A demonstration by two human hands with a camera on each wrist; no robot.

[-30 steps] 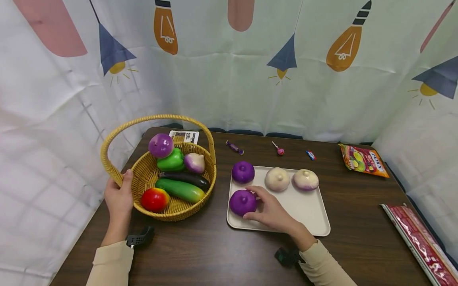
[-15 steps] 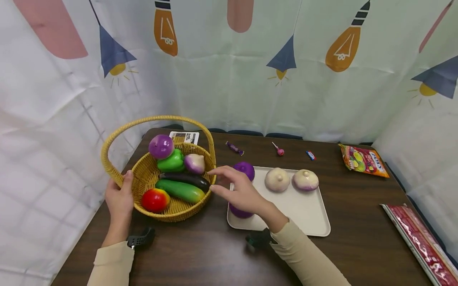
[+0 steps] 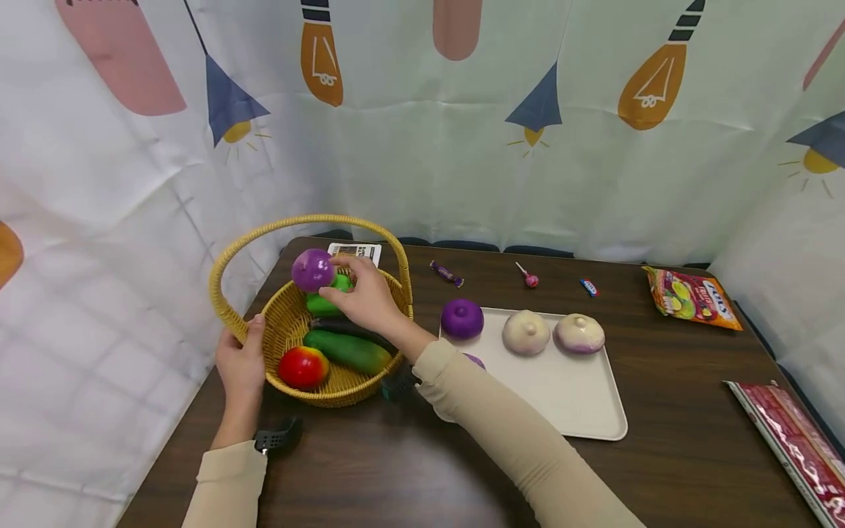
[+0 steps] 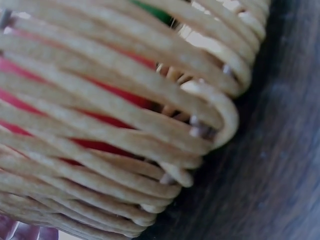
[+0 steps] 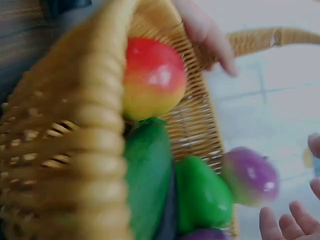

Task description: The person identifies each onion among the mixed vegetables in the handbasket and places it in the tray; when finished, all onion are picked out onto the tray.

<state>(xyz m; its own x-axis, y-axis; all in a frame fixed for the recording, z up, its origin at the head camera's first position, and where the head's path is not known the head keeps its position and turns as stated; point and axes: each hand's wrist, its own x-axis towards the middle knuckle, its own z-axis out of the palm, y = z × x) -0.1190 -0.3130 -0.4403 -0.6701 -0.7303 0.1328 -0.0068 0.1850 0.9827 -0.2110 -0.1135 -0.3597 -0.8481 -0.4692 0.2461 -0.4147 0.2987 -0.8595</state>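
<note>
My left hand [image 3: 240, 363] grips the side of a wicker basket [image 3: 280, 334] near the foot of its handle [image 3: 221, 286], the thumb lying over the edge. A purple turnip [image 3: 313, 270] sits high at the basket's far left rim. Beside it reaches my right hand [image 3: 371, 295], index finger and thumb spread; in the right wrist view its fingertips [image 5: 268, 220] are apart from the purple turnip. Inside lie a green pepper [image 5: 202, 192], a dark eggplant [image 3: 343, 328], a cucumber [image 3: 350, 352] and a red-yellow fruit [image 3: 304, 368]. A pale turnip there is hidden by my hand.
A white tray [image 3: 561, 411] at right bears two purple turnips, one mostly behind my sleeve, and two pale turnips [image 3: 526, 332]. A wrapped candy [image 3: 447, 273], a lollipop [image 3: 530, 279], a small packet [image 3: 590, 287], a snack bag [image 3: 693, 298] and a red package [image 3: 792, 440] lie beyond.
My right hand has let go of the purple turnip on the tray and moved left over the basket to the purple turnip at its rim. The left hand keeps its grip.
</note>
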